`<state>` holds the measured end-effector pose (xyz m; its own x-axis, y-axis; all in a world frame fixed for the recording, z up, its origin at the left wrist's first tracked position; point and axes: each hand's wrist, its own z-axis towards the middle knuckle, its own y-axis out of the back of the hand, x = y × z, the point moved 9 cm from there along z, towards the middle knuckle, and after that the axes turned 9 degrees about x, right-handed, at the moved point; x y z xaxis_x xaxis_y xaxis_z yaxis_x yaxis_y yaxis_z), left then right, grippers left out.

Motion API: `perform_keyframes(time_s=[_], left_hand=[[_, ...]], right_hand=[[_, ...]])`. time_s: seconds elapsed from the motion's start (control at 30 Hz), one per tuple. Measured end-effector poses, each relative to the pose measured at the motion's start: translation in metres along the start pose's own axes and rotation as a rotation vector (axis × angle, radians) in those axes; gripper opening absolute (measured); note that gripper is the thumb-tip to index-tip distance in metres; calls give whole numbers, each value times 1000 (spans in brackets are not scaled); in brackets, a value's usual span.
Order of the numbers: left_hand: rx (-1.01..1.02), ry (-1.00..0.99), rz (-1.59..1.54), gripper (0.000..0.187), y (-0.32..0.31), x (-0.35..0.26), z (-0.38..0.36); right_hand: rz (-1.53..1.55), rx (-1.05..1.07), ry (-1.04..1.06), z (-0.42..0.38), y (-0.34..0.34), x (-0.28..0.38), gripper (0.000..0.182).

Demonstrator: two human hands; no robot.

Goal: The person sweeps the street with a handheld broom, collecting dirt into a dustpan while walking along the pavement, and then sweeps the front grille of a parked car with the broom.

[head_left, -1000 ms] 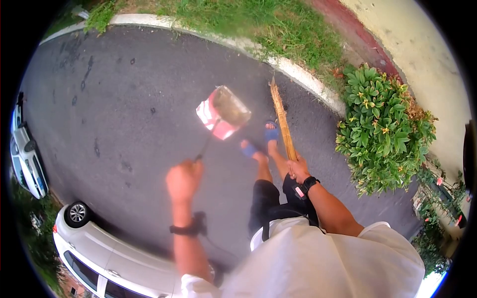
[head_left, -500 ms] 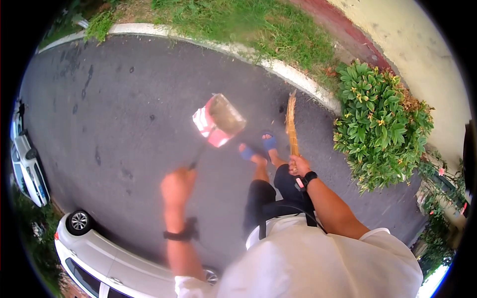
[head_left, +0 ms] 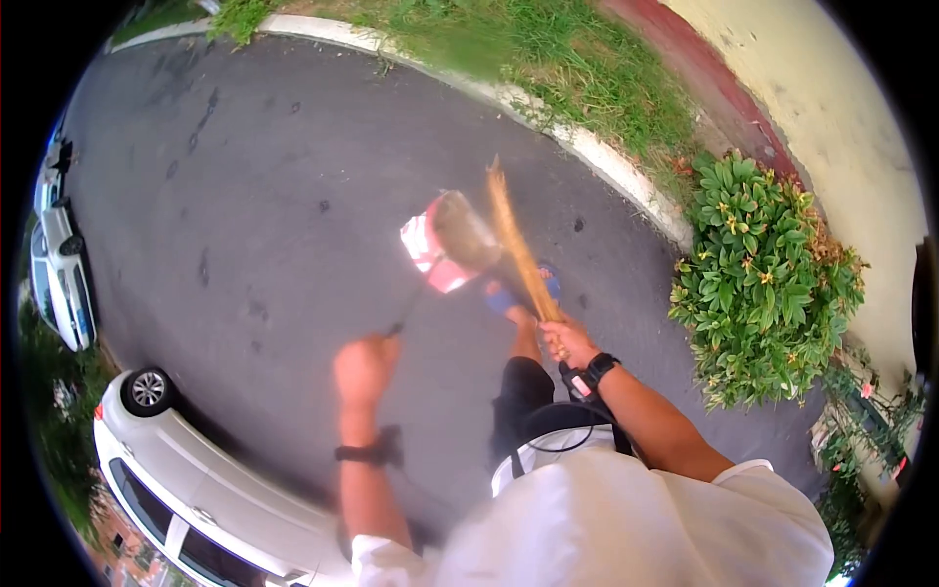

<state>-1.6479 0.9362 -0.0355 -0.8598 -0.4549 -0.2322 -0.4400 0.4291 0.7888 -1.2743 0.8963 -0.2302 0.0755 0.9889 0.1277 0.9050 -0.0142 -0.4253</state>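
Observation:
My left hand (head_left: 367,370), a little blurred, is closed round the thin dark handle of a dustpan. The dustpan (head_left: 426,245) has a red and white outside and a dull tan inside, and it is held out over the asphalt. My right hand (head_left: 569,342) grips the lower end of a straw broom (head_left: 518,240), whose bristles point away from me, just right of the dustpan in this view. The broom overlaps my feet in blue slippers (head_left: 503,296).
A white curb (head_left: 611,161) borders the grass (head_left: 548,49) ahead. To the right a leafy bush (head_left: 768,284) stands by a pale wall (head_left: 831,127). A white car (head_left: 210,489) is parked at the lower left, with another car (head_left: 64,269) farther off.
The broom has swung left, from upright in view to a leftward tilt close beside the dustpan. The dustpan and both hands have shifted slightly; the view has turned a little.

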Motion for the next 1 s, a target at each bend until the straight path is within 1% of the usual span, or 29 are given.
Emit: perform_keyframes(time_s=[0.1, 0.2, 0.23, 0.33, 0.37, 0.47, 0.5, 0.53, 0.6, 0.63, 0.7, 0.77, 0.8, 0.83, 0.87, 0.9, 0.93, 0.97, 1.0], left_hand=[[2, -2, -19, 35, 2, -2, 2], [-3, -3, -11, 35, 0, -2, 2], [-1, 1, -7, 35, 0, -3, 2], [-25, -40, 34, 30, 1, -7, 2], [-39, -67, 53, 27, 3, -9, 3], [-62, -73, 39, 28, 2, -4, 4], [-61, -65, 30, 28, 2, -1, 4], [-63, -56, 20, 28, 1, 2, 3], [-58, -26, -6, 30, 2, 8, 4], [-48, -5, -23, 31, 2, 11, 3], [-29, 19, -40, 32, 3, 15, 4], [-12, 32, -42, 32, 2, 17, 4], [-25, 8, -31, 31, 0, 17, 2], [-58, -2, -12, 30, -2, 20, 2], [-3, -7, -1, 29, -17, 26, 2], [25, 1, 18, 29, -20, 32, 1], [72, -13, 47, 28, -13, 28, -1], [56, 17, 47, 29, -8, 27, -4], [55, 23, 42, 33, -2, 22, -7]], right_hand=[[-170, -186, 58, -22, 5, 47, 25], [-190, -262, 154, -4, 8, 71, 24], [-130, -190, 174, 6, 2, 71, 26], [-243, -102, 94, 71, 7, 35, 16], [-333, -103, 23, 71, -5, 28, 13], [-300, -2, -39, 41, -31, 24, 24], [-388, -6, -25, 23, -39, 31, 23], [-399, -19, -33, 6, -45, 34, 29], [-424, 13, 22, -20, -56, 45, 33], [-449, -29, 12, -25, -50, 47, 34], [-497, -109, -8, -31, -37, 53, 37], [-429, -152, 14, -16, -31, 60, 39], [-401, -162, 25, -1, -28, 60, 41], [-400, -91, 73, 26, -19, 49, 35], [-297, 58, 35, 41, -21, 43, 17], [-197, 199, -19, 53, -24, 36, 13], [-296, 244, -29, 75, -16, 35, 27], [-362, 197, 29, 74, -19, 39, 33], [-286, 233, -97, 77, -12, 29, 32]])
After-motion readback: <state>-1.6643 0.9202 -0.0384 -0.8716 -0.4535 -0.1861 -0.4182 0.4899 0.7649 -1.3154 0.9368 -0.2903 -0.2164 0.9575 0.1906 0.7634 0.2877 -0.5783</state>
